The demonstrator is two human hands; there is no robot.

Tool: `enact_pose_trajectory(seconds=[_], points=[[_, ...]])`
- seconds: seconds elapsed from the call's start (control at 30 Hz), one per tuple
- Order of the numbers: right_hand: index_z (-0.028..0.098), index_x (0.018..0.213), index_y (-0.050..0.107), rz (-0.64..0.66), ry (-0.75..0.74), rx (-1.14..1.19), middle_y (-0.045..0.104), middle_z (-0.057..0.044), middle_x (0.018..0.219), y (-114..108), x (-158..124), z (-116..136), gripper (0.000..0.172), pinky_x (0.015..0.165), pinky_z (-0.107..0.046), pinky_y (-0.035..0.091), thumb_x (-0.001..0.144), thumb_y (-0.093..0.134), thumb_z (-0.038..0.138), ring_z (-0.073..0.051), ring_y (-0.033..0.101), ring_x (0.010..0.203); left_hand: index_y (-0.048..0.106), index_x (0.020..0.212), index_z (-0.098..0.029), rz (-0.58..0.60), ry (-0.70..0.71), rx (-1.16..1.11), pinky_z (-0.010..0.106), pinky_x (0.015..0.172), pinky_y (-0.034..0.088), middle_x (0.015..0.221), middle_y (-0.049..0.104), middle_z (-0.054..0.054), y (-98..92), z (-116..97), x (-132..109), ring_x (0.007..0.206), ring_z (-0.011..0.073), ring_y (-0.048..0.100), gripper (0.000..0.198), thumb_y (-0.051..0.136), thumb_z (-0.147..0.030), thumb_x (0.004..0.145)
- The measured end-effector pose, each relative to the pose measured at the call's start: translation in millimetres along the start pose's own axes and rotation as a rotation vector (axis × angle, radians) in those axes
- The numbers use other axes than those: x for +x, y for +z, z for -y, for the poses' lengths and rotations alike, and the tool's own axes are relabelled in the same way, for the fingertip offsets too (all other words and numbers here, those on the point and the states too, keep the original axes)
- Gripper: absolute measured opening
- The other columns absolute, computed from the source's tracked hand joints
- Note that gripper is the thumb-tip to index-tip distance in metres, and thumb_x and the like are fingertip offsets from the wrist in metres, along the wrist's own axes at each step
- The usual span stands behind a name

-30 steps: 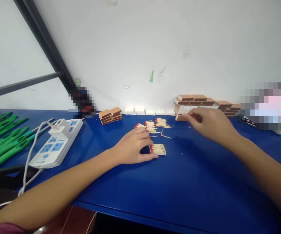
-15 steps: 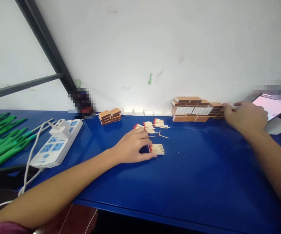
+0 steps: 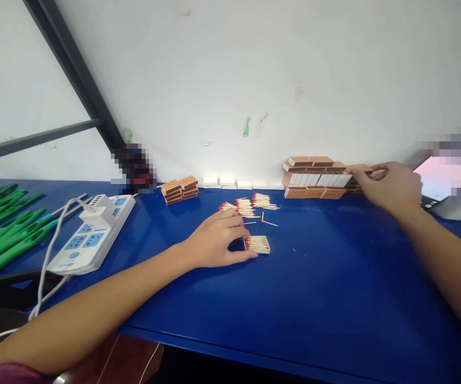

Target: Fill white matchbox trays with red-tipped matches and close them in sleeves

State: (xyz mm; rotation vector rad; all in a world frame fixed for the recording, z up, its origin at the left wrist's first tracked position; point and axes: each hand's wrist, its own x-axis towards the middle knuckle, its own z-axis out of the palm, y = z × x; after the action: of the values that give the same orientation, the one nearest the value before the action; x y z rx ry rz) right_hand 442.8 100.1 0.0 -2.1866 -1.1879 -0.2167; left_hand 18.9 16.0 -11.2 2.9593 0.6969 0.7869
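My left hand (image 3: pixel 222 237) curls around the left end of an open matchbox tray (image 3: pixel 259 245) on the blue table, thumb at its near side and fingers at its far side. Red-tipped matches lie inside the tray. Beyond it are small piles of loose matches (image 3: pixel 246 208) and a few single sticks. My right hand (image 3: pixel 394 185) reaches to the right end of the stacked matchboxes (image 3: pixel 314 193) against the wall. Its thumb and fingers are closed on a brown matchbox (image 3: pixel 363 168) there, and the hand partly hides that box.
A smaller stack of matchboxes (image 3: pixel 179 190) stands left of a row of white trays (image 3: pixel 227 182) along the wall. A power strip (image 3: pixel 94 237) with a white cable and green-handled tools (image 3: pixel 14 240) lie left. A lit screen (image 3: pixel 448 176) leans at the right.
My right hand has shifted left and slightly up over the right end of the matchbox stack. My left hand and the tray of matches have stayed in place.
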Motion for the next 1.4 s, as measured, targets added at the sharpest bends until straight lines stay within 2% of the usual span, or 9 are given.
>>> enact_pose_trajectory(seconds=[0.2, 0.4, 0.47, 0.5, 0.6, 0.7, 0.8, 0.97, 1.4], points=[[0.017, 0.095, 0.066, -0.073, 0.050, 0.281, 0.070, -0.013, 0.084, -13, -8, 12, 0.015, 0.077, -0.038, 0.047, 0.084, 0.068, 0.028, -0.023, 0.061, 0.073, 0.076, 0.102, -0.016, -0.007, -0.001, -0.003, 0.037, 0.086, 0.053, 0.086, 0.070, 0.006, 0.1, 0, 0, 0.086, 0.0212, 0.061, 0.040, 0.070, -0.055, 0.094], [0.015, 0.101, 0.065, -0.481, -0.214, 0.442, 0.071, -0.017, 0.098, -33, -32, 40, 0.020, 0.078, -0.038, 0.051, 0.094, 0.059, 0.032, -0.023, 0.066, 0.083, 0.076, 0.099, -0.017, -0.169, -0.122, 0.074, 0.037, 0.084, 0.053, 0.088, 0.071, 0.006, -1.9, 0, 2, 0.088, 0.0218, 0.059, 0.037, 0.068, -0.053, 0.095], [0.017, 0.090, 0.065, -0.390, -0.213, 0.568, 0.069, -0.011, 0.086, -38, -55, 58, 0.016, 0.071, -0.036, 0.051, 0.090, 0.063, 0.033, -0.021, 0.064, 0.075, 0.075, 0.101, -0.017, -0.250, -0.177, 0.112, 0.038, 0.085, 0.054, 0.091, 0.073, 0.007, -1.8, 2, 3, 0.090, 0.0222, 0.060, 0.037, 0.069, -0.052, 0.095], [0.018, 0.085, 0.065, -0.271, -0.177, 0.671, 0.065, -0.007, 0.076, -40, -70, 68, 0.017, 0.063, -0.034, 0.048, 0.088, 0.065, 0.035, -0.020, 0.060, 0.065, 0.075, 0.102, -0.017, -0.282, -0.196, 0.125, 0.038, 0.085, 0.054, 0.092, 0.073, 0.007, -1.3, 3, 3, 0.091, 0.0222, 0.061, 0.037, 0.070, -0.052, 0.094], [0.020, 0.082, 0.067, 0.304, -0.232, 0.787, 0.063, -0.003, 0.067, -42, -122, 95, 0.033, 0.054, -0.034, 0.045, 0.086, 0.072, 0.053, -0.018, 0.056, 0.056, 0.075, 0.104, -0.016, -0.329, -0.237, 0.148, 0.038, 0.082, 0.056, 0.093, 0.075, 0.007, 1.7, 7, 1, 0.090, 0.0223, 0.064, 0.037, 0.074, -0.051, 0.092], [0.022, 0.074, 0.066, 0.548, -0.414, 0.758, 0.064, -0.003, 0.067, -40, -159, 110, 0.043, 0.058, -0.033, 0.047, 0.082, 0.074, 0.064, -0.019, 0.059, 0.060, 0.076, 0.107, -0.014, -0.336, -0.256, 0.168, 0.038, 0.079, 0.057, 0.092, 0.076, 0.008, 4.3, 10, 0, 0.090, 0.0230, 0.066, 0.039, 0.077, -0.049, 0.090], [0.023, 0.074, 0.065, 0.633, -0.451, 0.763, 0.064, -0.003, 0.066, -35, -168, 110, 0.050, 0.055, -0.031, 0.046, 0.082, 0.072, 0.071, -0.017, 0.057, 0.060, 0.076, 0.109, -0.014, -0.326, -0.270, 0.179, 0.037, 0.077, 0.057, 0.092, 0.077, 0.009, 4.8, 11, -1, 0.089, 0.0232, 0.067, 0.041, 0.077, -0.050, 0.090], [0.022, 0.077, 0.065, 0.784, -0.438, 0.793, 0.063, -0.002, 0.064, -25, -151, 101, 0.050, 0.049, -0.028, 0.041, 0.084, 0.071, 0.072, -0.015, 0.055, 0.056, 0.076, 0.112, -0.016, -0.310, -0.304, 0.159, 0.037, 0.078, 0.057, 0.097, 0.077, 0.009, 3.3, 11, -1, 0.090, 0.0221, 0.069, 0.043, 0.077, -0.052, 0.090], [0.021, 0.082, 0.066, 0.934, -0.422, 0.848, 0.063, 0.001, 0.066, -12, -142, 89, 0.045, 0.045, -0.025, 0.038, 0.088, 0.071, 0.065, -0.010, 0.050, 0.050, 0.075, 0.116, -0.019, -0.318, -0.350, 0.056, 0.040, 0.084, 0.060, 0.104, 0.076, 0.009, 3.4, 12, -2, 0.093, 0.0216, 0.071, 0.042, 0.075, -0.052, 0.091]])
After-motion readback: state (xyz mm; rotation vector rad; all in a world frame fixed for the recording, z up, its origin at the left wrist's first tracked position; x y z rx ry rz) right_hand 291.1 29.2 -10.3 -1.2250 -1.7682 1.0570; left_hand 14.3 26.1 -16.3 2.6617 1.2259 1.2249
